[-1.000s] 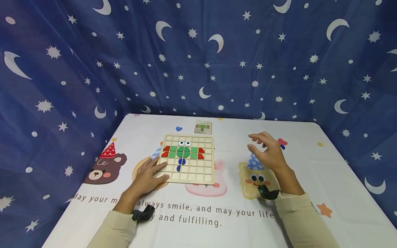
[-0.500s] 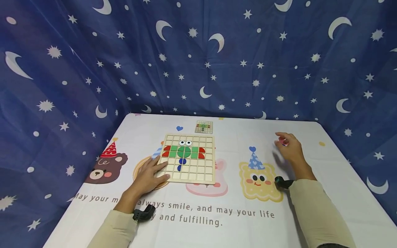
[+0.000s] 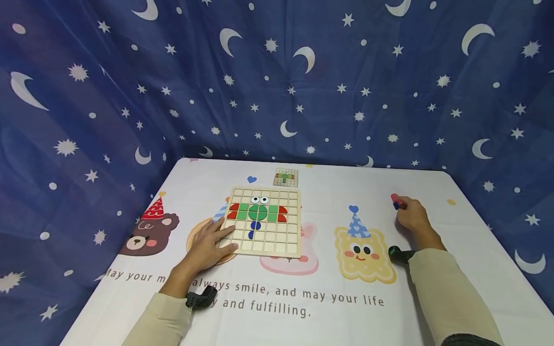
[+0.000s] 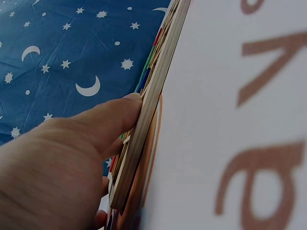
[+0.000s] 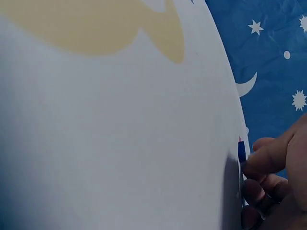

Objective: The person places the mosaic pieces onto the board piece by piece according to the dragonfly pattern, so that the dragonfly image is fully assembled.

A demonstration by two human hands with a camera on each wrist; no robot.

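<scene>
In the head view, my left hand (image 3: 207,246) rests on the lower left corner of a square wooden grid board (image 3: 281,247), fingers spread. The left wrist view shows the thumb (image 4: 115,115) lying along the board's edge (image 4: 144,120). Set in the board are two white eye pieces (image 3: 260,200), green tiles (image 3: 258,212) in the middle, red pieces (image 3: 282,214) at both sides and blue pieces (image 3: 255,225) below. Far to the right, my right hand (image 3: 414,214) pinches a small blue piece (image 5: 242,151) at its fingertips, close over the tablecloth.
A small card (image 3: 285,178) with a similar pattern lies behind the board. The white tablecloth (image 3: 346,327) bears printed cartoons, such as a bear (image 3: 150,230) and a biscuit (image 3: 365,254). A blue curtain (image 3: 277,96) with moons and stars hangs behind the table.
My right hand has moved right, from above the biscuit print to the blue piece beside the printed heart, and now pinches it. The left hand has stayed on the board.
</scene>
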